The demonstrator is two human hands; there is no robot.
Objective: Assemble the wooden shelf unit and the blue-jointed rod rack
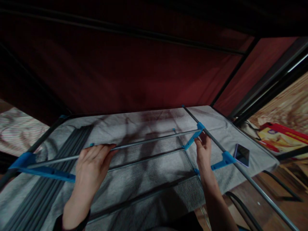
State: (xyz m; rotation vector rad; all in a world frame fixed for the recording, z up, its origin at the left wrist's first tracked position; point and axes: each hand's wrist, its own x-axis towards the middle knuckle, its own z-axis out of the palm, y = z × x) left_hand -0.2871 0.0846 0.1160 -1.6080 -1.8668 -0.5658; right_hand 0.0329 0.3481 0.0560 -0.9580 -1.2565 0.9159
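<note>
A frame of grey metal tubes joined by blue plastic brackets stands over a grey blanket. My left hand (93, 168) is wrapped over the upper crossbar (149, 140), left of its middle. At the crossbar's right end, my right hand (204, 152) has its fingers closed round a blue bracket (192, 140), where it meets a side tube (214, 140). Lower on that tube sits another blue bracket (222, 162). A larger blue bracket (48, 171) carries the crossbar's left end. My right fingertips are partly hidden behind the bracket.
Several loose grey tubes (55, 170) lie in a bundle on the blanket (154, 118) at the left. A phone (242, 154) lies near the blanket's right edge. Behind stands a dark red panel (144, 73). A red and yellow box (284, 138) is at the far right.
</note>
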